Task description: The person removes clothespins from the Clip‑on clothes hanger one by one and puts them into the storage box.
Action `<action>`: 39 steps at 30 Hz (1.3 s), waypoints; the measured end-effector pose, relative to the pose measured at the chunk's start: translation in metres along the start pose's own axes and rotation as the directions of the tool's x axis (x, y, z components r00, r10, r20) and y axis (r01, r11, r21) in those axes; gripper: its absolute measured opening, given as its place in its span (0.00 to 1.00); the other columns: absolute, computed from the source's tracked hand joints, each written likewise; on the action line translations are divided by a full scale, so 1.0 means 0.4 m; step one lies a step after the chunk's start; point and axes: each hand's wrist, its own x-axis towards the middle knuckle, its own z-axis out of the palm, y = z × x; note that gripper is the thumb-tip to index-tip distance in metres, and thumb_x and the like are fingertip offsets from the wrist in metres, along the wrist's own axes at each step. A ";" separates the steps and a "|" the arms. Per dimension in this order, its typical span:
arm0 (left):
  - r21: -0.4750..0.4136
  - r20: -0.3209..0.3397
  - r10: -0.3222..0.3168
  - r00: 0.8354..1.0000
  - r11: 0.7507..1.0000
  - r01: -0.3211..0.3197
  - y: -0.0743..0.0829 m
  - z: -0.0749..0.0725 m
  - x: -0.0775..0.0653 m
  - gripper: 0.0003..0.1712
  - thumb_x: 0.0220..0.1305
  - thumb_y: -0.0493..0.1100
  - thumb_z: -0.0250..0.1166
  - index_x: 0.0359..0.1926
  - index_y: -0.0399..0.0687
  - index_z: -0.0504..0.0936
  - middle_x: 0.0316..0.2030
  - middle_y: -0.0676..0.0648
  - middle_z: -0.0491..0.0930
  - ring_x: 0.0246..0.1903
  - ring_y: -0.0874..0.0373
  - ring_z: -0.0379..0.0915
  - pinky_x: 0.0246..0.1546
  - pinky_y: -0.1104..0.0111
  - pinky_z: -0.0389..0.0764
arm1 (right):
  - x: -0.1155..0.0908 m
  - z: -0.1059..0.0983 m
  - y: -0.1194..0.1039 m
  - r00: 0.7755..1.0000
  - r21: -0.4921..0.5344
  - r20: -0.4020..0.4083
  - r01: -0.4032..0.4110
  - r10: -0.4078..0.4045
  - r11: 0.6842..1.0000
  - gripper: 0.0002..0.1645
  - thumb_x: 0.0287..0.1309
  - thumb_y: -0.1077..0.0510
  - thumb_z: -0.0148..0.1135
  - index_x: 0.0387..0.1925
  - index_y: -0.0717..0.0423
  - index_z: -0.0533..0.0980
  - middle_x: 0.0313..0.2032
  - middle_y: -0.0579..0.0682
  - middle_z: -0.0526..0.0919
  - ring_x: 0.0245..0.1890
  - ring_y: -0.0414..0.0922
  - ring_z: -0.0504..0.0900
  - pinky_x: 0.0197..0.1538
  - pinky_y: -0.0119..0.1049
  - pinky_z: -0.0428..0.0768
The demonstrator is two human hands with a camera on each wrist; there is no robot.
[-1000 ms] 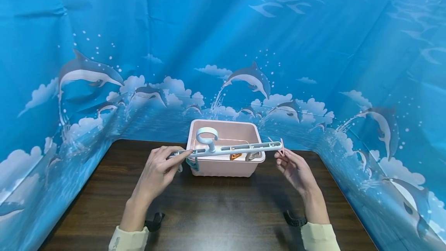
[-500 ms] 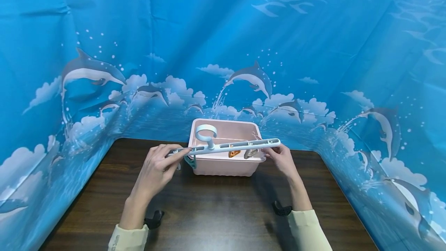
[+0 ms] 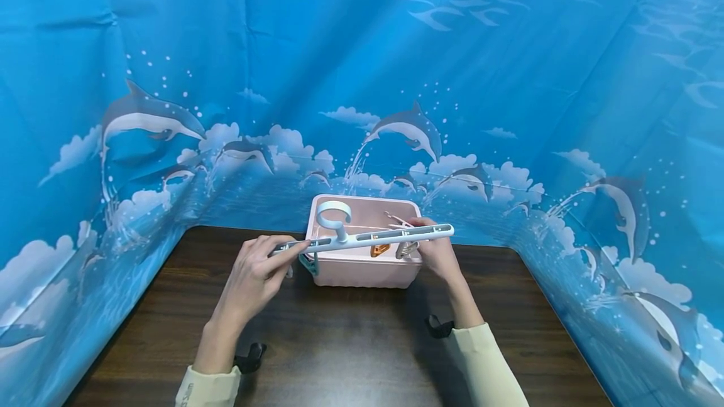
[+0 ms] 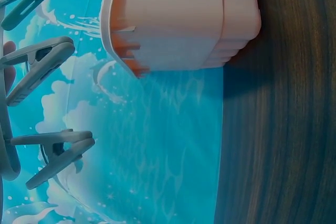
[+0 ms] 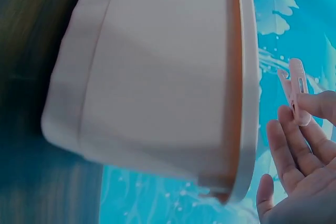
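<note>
A pale blue hanger bar point(image 3: 390, 235) with a hook on top is held level in front of the pink bin. My left hand point(image 3: 257, 272) grips its left end. Clothespins hang below the bar: a teal one point(image 3: 309, 262), an orange one point(image 3: 380, 249), a beige one point(image 3: 406, 249), and in the left wrist view two grey ones, the nearer point(image 4: 55, 153) and the farther point(image 4: 42, 64). My right hand point(image 3: 438, 257) pinches a pink clothespin point(image 5: 297, 88) between thumb and fingers, over the bin's right rim and behind the bar, which partly hides the hand.
The pink bin point(image 3: 362, 273) stands at the back of the dark wooden table point(image 3: 351, 344). A blue dolphin-print curtain point(image 3: 317, 80) closes off the back and both sides. Dark straps sit at both wrists.
My right hand has moved left with the pink clothespin, from beside the hanger's right end to over the bin behind the bar. The left hand and hanger have hardly moved.
</note>
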 end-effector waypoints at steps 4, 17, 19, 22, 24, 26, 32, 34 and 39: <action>-0.003 0.001 0.000 1.000 1.000 0.000 -0.001 0.000 -0.001 0.38 0.60 0.30 0.79 0.68 0.62 0.85 0.53 0.48 0.88 0.53 0.49 0.80 0.58 0.46 0.74 | 0.014 0.015 -0.019 0.996 -0.021 0.014 0.084 -0.084 0.996 0.23 0.73 0.61 0.68 0.65 0.64 0.80 0.54 0.64 0.88 0.52 0.59 0.85 0.52 0.37 0.81; 0.008 0.012 0.006 1.000 1.000 -0.006 0.006 0.001 0.001 0.38 0.61 0.30 0.78 0.69 0.63 0.85 0.54 0.48 0.87 0.54 0.50 0.80 0.60 0.46 0.73 | -0.007 0.027 -0.127 0.964 0.156 0.027 0.259 -0.266 0.953 0.18 0.72 0.73 0.61 0.59 0.79 0.77 0.50 0.78 0.83 0.50 0.76 0.83 0.49 0.20 0.79; 0.015 0.010 0.007 1.000 1.000 -0.007 0.003 0.001 0.000 0.37 0.61 0.30 0.78 0.69 0.63 0.85 0.54 0.48 0.87 0.54 0.50 0.80 0.60 0.45 0.74 | -0.010 0.024 -0.130 0.968 0.145 0.027 0.244 -0.251 0.959 0.17 0.72 0.73 0.61 0.58 0.79 0.78 0.50 0.77 0.84 0.48 0.72 0.84 0.48 0.21 0.80; 0.018 0.004 0.007 1.000 1.000 -0.007 -0.001 0.001 -0.002 0.38 0.61 0.29 0.78 0.69 0.63 0.85 0.53 0.49 0.87 0.54 0.49 0.80 0.59 0.45 0.74 | -0.014 0.020 -0.130 0.976 0.131 0.020 0.214 -0.218 0.968 0.16 0.72 0.72 0.61 0.58 0.76 0.79 0.48 0.74 0.85 0.45 0.62 0.85 0.46 0.24 0.81; 0.019 0.001 0.007 1.000 1.000 -0.007 -0.003 0.001 -0.003 0.37 0.61 0.29 0.78 0.68 0.62 0.85 0.53 0.49 0.87 0.53 0.50 0.80 0.58 0.45 0.74 | -0.012 0.019 -0.121 0.981 0.120 0.007 0.190 -0.193 0.974 0.16 0.73 0.71 0.61 0.58 0.73 0.80 0.48 0.72 0.85 0.43 0.58 0.84 0.44 0.26 0.81; 0.017 0.000 0.006 1.000 1.000 -0.006 -0.003 0.000 -0.004 0.38 0.61 0.29 0.78 0.68 0.62 0.85 0.53 0.49 0.87 0.53 0.50 0.80 0.58 0.46 0.74 | -0.009 0.019 -0.108 0.987 0.122 -0.005 0.161 -0.161 0.979 0.16 0.76 0.67 0.60 0.59 0.70 0.81 0.48 0.71 0.85 0.42 0.56 0.83 0.43 0.28 0.81; 0.008 0.002 0.000 1.000 1.000 0.000 -0.001 -0.003 -0.004 0.37 0.64 0.31 0.76 0.69 0.65 0.84 0.54 0.49 0.87 0.53 0.49 0.80 0.59 0.48 0.74 | -0.011 0.012 -0.081 0.997 0.193 -0.023 0.073 -0.070 0.978 0.18 0.83 0.55 0.55 0.59 0.64 0.82 0.55 0.70 0.85 0.50 0.46 0.87 0.51 0.28 0.84; 0.006 -0.001 -0.001 1.000 1.000 0.001 0.000 -0.003 -0.004 0.36 0.64 0.31 0.76 0.69 0.65 0.84 0.54 0.49 0.87 0.53 0.49 0.80 0.59 0.47 0.74 | -0.020 0.006 -0.081 0.999 0.238 -0.025 0.046 -0.041 0.970 0.20 0.84 0.55 0.54 0.60 0.65 0.81 0.57 0.70 0.84 0.50 0.42 0.86 0.52 0.29 0.83; 0.014 -0.003 0.003 1.000 1.000 -0.003 0.000 0.003 -0.002 0.37 0.63 0.30 0.77 0.69 0.63 0.84 0.53 0.49 0.87 0.52 0.49 0.80 0.57 0.47 0.75 | -0.046 -0.009 -0.084 0.998 0.391 -0.021 -0.052 0.066 0.919 0.20 0.83 0.58 0.54 0.62 0.70 0.78 0.56 0.58 0.86 0.51 0.41 0.85 0.55 0.31 0.84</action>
